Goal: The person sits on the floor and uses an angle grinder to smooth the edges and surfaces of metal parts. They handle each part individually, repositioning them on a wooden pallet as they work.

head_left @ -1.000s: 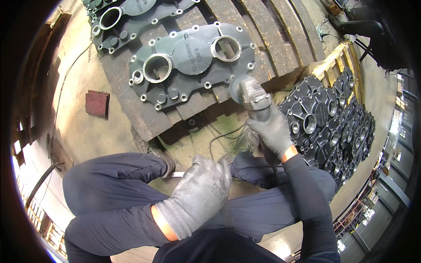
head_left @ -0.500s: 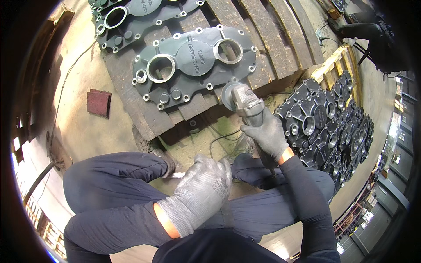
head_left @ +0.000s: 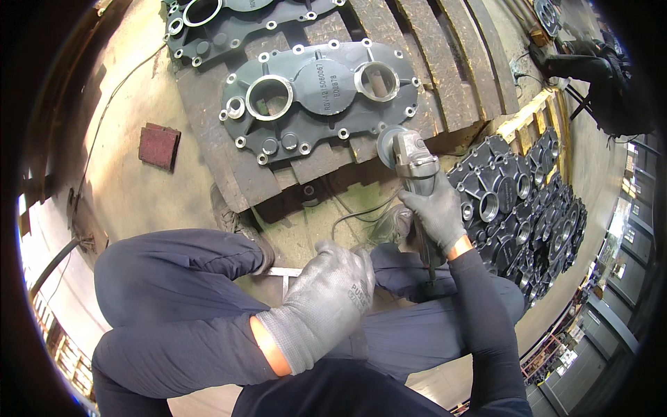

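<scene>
My right hand (head_left: pixel 438 212) in a grey glove is wrapped round an angle grinder (head_left: pixel 417 163). The grinder's disc (head_left: pixel 390 144) is at the lower right edge of a dark grey metal cover (head_left: pixel 323 87); whether they touch I cannot tell. Two large round openings and a rim of bolt holes mark this cover, which lies flat on a wooden pallet (head_left: pixel 208 125). Over my lap, my left hand (head_left: pixel 326 299), also gloved in grey, is closed with its fingers curled under. Anything inside it is hidden.
Another cover (head_left: pixel 240 31) lies farther back on the pallet. Many black covers (head_left: pixel 511 208) are piled at the right. Reddish-brown square pads (head_left: pixel 159 146) rest on the floor at left. A cord (head_left: pixel 347 217) runs below the pallet. A person in dark clothes (head_left: pixel 590 73) is at far right.
The grinder in my right hand has shifted a little to the right along the cover's near edge. My left hand stays closed over my lap. The whole view has moved slightly.
</scene>
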The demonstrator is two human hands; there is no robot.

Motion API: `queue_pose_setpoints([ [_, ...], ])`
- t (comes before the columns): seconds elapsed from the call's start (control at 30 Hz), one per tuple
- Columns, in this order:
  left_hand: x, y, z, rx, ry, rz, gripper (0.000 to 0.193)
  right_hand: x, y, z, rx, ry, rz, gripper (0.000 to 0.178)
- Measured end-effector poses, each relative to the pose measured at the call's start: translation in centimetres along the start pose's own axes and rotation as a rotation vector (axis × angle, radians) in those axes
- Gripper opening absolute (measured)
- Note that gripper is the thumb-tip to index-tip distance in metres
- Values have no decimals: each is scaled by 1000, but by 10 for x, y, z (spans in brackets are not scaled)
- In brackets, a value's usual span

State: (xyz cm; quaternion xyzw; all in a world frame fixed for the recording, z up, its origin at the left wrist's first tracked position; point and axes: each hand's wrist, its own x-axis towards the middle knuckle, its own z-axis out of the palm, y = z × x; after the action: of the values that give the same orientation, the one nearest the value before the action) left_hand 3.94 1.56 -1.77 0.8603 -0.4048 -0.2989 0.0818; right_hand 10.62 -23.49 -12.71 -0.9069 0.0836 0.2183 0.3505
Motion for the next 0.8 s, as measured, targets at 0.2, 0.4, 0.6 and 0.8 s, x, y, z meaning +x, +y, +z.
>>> queue_pose_setpoints([
  [0.2, 2, 1, -5, 17, -25, -9, 46, -2, -4, -2, -76, -39, 36, 59],
  [0.4, 2, -1, -5, 18, 2, 10, 34, -2, -1, 2, -249, -14, 48, 60],
  [0.6, 3, -1, -7, 23, -13, 3, 28, -7, 1, 6, -307, -14, -7, 62],
  [0.8, 2, -1, -5, 3, 2, 10, 26, 3, -13, 3, -280, 2, 32, 62],
])
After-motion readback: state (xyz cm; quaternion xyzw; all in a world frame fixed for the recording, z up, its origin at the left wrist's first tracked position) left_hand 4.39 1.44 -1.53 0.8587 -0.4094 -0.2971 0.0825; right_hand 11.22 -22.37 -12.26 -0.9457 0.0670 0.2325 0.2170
